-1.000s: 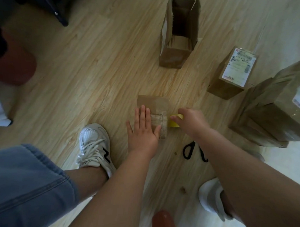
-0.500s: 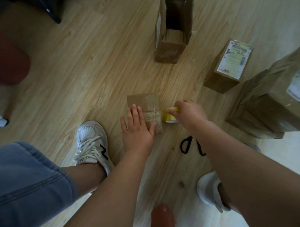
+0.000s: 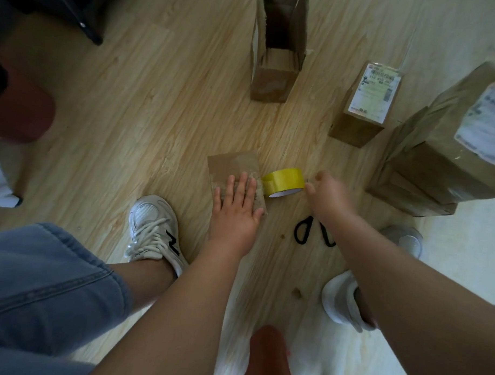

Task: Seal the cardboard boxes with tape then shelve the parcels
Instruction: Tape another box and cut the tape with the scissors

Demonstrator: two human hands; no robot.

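Note:
A small flat cardboard box [image 3: 230, 165] lies on the wooden floor in front of me. My left hand [image 3: 236, 206] presses flat on its near part, fingers spread over a strip of tape. A yellow tape roll [image 3: 283, 181] stands on edge right beside the box, its tape still joined to the box top. My right hand [image 3: 329, 194] is just right of the roll, fingers loose and apart, at most brushing it and not gripping it.
Black scissors [image 3: 305, 235] lie partly under my right forearm. An open tall box [image 3: 278, 48] stands at the back. Two labelled parcels, one small [image 3: 364, 107] and one large [image 3: 444, 149], sit at the right. My shoes [image 3: 152, 229] flank the box.
My right hand has let go of the tape roll and pulled slightly right; the roll now stands alone beside the box. My left hand stays pressed on the box.

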